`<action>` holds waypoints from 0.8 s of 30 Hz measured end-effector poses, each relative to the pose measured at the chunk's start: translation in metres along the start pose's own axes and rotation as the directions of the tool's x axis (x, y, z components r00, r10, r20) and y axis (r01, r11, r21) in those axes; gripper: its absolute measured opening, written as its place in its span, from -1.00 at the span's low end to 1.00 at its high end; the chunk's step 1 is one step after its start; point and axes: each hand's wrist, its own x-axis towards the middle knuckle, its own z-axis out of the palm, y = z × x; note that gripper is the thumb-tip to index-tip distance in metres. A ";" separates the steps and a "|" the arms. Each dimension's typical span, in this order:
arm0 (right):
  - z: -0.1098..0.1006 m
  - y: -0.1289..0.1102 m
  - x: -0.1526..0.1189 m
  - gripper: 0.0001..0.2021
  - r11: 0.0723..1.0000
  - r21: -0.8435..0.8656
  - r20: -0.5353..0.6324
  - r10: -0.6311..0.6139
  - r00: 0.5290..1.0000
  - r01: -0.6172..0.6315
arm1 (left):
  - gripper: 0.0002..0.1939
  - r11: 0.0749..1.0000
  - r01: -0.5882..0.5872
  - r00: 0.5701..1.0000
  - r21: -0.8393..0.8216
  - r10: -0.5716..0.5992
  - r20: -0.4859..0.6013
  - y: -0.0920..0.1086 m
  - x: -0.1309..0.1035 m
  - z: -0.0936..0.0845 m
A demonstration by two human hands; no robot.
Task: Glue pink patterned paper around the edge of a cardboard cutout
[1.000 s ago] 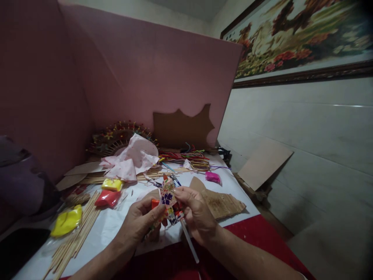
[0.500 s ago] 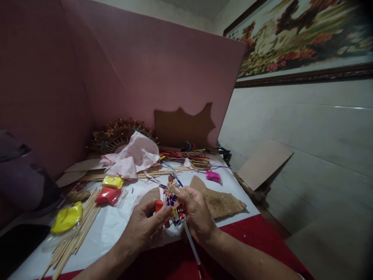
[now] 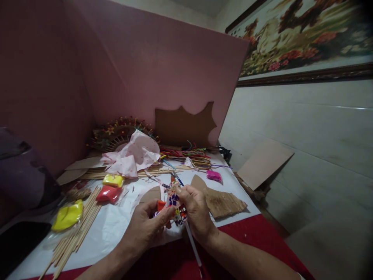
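Observation:
Both hands hold a small floral-patterned piece (image 3: 174,200), white with purple, orange and yellow, above the front of the table. My left hand (image 3: 145,223) pinches its left side, with the thumb lying across the lower front and a bit of orange (image 3: 161,205) showing beside the fingers. On the right edge, my right hand (image 3: 198,212) grips it with the thumb near its top. A thin white stick (image 3: 192,245) slants down from under my right hand; whether that hand holds it too is hidden. Behind the piece lies a blue pen-like tool (image 3: 178,179).
Bamboo sticks (image 3: 77,229) and packets of yellow clay (image 3: 67,215), red clay (image 3: 108,193) and pink clay (image 3: 214,176) lie around. Further back are pink dotted fabric (image 3: 128,161), scissors (image 3: 201,163) and a cut cardboard shape (image 3: 183,126). Torn cardboard (image 3: 225,203) lies right of my hands.
My hands and the floral piece have shifted very slightly, with the grip much the same. The whole view has also moved a little.

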 end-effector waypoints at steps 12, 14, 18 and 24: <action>-0.002 -0.003 -0.001 -0.76 0.997 0.071 0.098 -0.024 0.995 0.017 | -0.59 0.990 0.107 0.994 -0.091 -0.106 0.009 0.007 -0.001 0.000; -0.001 -0.003 -0.001 -0.76 0.997 0.077 0.088 -0.013 0.996 0.006 | -0.60 0.991 0.093 0.996 -0.098 -0.093 0.005 0.004 0.000 -0.001; 0.000 -0.001 -0.002 -0.74 0.996 0.086 0.080 0.003 0.997 -0.010 | -0.66 0.998 0.056 0.998 -0.039 -0.056 -0.009 -0.001 0.000 -0.001; -0.002 0.004 0.000 -0.66 1.000 -0.026 0.024 0.003 1.000 -0.002 | -0.64 0.996 0.022 1.000 0.091 -0.022 -0.007 0.001 -0.004 0.001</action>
